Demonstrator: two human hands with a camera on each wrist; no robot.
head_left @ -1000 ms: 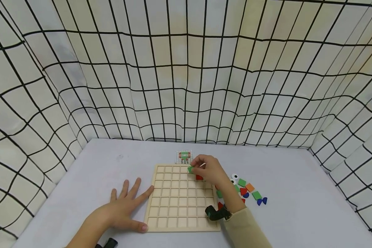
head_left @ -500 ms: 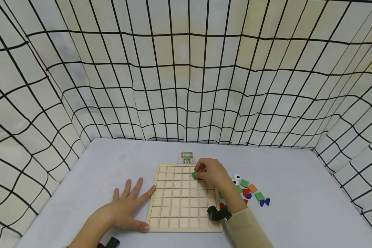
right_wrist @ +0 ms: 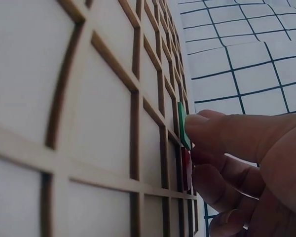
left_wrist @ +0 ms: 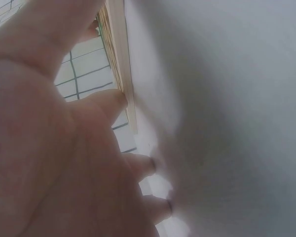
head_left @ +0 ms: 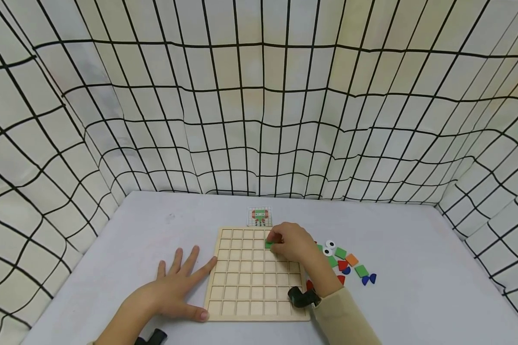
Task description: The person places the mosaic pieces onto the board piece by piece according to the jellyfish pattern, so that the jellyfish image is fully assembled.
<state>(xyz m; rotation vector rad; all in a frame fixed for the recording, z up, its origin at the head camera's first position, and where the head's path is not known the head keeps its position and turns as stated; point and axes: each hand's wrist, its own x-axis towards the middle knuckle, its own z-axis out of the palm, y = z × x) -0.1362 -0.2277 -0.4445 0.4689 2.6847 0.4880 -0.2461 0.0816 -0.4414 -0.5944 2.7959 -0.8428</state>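
A wooden grid board [head_left: 258, 318] lies on the white table. At its far right part, my right hand [head_left: 294, 244] holds a small green square tile [head_left: 268, 245] with thumb and fingertips. In the right wrist view, the thumb presses on the green tile [right_wrist: 183, 126], which sits at a cell beside a red piece [right_wrist: 186, 170] on the board. My left hand [head_left: 172, 290] lies spread on the table at the board's left side, thumb and index fingertip at its edge. The left wrist view shows the index fingertip against the board's side [left_wrist: 123, 59].
Right of the board lie loose pieces: green squares [head_left: 361, 271], an orange square [head_left: 351, 259], red pieces [head_left: 342, 265], blue pieces [head_left: 365, 280] and white round eye pieces [head_left: 330, 244]. A printed pattern card [head_left: 260, 216] lies behind the board. Netting [head_left: 259, 120] over white cloth surrounds the table.
My right hand has brought the green tile slightly toward me, from the board's far row down to the cell beside the red piece. My left hand stays in place.
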